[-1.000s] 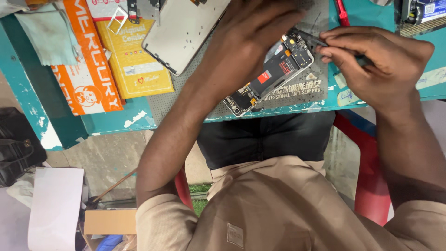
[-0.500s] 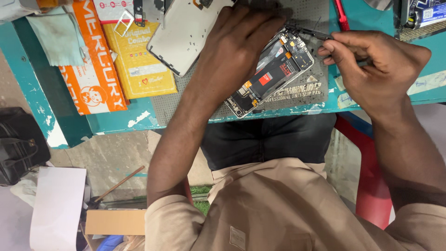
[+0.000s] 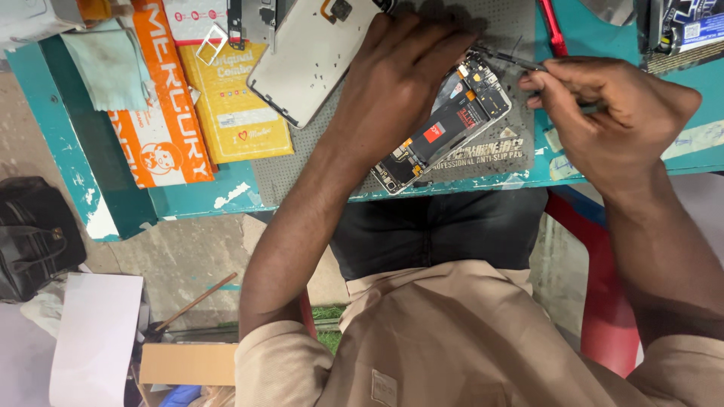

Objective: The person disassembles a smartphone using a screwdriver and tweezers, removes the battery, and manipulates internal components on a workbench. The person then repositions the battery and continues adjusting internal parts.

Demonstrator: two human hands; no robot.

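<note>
An opened smartphone with its dark battery and circuit board exposed lies slanted on a grey anti-slip mat. My left hand presses down on the phone's left side, holding it still. My right hand pinches thin metal tweezers, whose tips reach the phone's upper corner. The phone's white back cover lies face down on the mat to the left of my left hand.
The teal table has chipped paint. An orange box and a yellow packet lie at the left, with a pale cloth. A red tool lies at the back. A black bag and cardboard sit on the floor.
The view has shifted slightly. My left hand stays on the phone while my right hand keeps the tweezers at the phone's upper corner, moving only a little.
</note>
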